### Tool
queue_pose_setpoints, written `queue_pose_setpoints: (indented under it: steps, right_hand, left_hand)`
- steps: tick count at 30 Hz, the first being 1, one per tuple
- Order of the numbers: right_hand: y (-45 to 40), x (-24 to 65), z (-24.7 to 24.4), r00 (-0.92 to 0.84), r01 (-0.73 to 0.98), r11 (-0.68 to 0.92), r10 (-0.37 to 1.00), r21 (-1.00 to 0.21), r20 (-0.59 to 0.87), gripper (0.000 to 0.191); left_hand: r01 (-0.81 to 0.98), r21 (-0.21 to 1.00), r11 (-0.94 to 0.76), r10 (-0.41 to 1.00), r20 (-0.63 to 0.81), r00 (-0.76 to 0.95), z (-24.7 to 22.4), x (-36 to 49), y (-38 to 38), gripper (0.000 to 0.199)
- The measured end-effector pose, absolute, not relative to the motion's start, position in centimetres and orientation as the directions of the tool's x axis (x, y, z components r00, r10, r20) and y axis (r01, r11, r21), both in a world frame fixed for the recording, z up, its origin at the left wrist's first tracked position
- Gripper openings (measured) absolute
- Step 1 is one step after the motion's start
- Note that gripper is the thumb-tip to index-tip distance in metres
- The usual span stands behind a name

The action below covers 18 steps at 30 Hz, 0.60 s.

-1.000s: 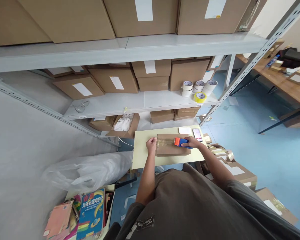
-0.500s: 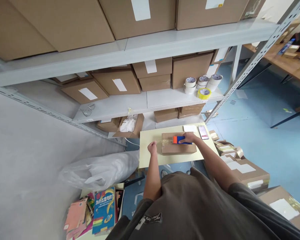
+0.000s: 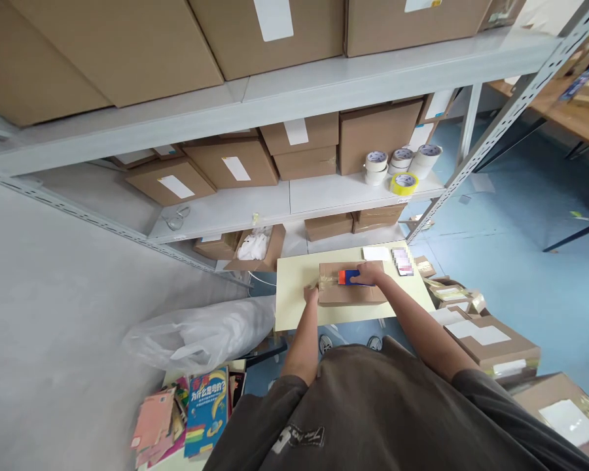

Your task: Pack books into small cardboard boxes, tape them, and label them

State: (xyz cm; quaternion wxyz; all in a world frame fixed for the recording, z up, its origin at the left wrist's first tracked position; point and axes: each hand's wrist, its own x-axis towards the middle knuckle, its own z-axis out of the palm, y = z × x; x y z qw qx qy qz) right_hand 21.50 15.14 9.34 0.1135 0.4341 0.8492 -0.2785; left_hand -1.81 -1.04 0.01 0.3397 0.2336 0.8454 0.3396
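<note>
A closed cardboard box (image 3: 353, 296) lies on a small pale yellow table (image 3: 294, 314), with clear tape (image 3: 328, 278) across the left part of its top. My right hand (image 3: 368, 273) is wrapped round a blue and orange tape dispenser (image 3: 346, 277), which rests on the box top. At the box's left end is my left hand (image 3: 311, 293), touching the edge beside the tape; its fingers are too small and partly hidden to make out. Behind the box lie a white paper (image 3: 375, 254) and a phone (image 3: 402, 261) with a blurred screen.
A metal shelf (image 3: 324, 196) with boxes and tape rolls (image 3: 403, 184) rises beyond the table. An open box (image 3: 275, 248) holds white material. At left are a plastic bag (image 3: 211, 330) and books (image 3: 206, 412); at right, stacked parcels (image 3: 495, 340).
My left hand has moved right, from beside the box in a fist to contact with its left end. My right hand and the tape dispenser stay almost in place on the box.
</note>
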Motion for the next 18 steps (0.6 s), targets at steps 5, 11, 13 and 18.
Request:
queue_pose_setpoints:
  steps: [5,11,13,18]
  right_hand:
    - [15.5,21.5,9.1,-0.611,0.789,0.463,0.656,-0.403,-0.443,0.058]
    - [15.3,22.3,9.1,-0.598,0.774,0.362,0.686,-0.519,-0.413,0.059]
    - [15.2,22.9,9.3,-0.605,0.769,0.361,0.679,-0.528,-0.416,0.059]
    - [16.8,27.9,9.6,-0.598,0.773,0.359,0.688,-0.522,-0.412,0.057]
  left_hand:
    - [0.193,0.688,0.7,0.591,-0.406,-0.697,1.4,-1.8,-0.5,0.042]
    - [0.325,0.659,0.678,0.684,-0.404,-0.608,2.0,1.6,0.9,0.052]
    - [0.34,0.631,0.697,0.674,-0.417,-0.609,1.9,2.7,1.0,0.053]
    - [0.399,0.56,0.726,0.664,-0.421,-0.618,1.8,4.8,1.1,0.058]
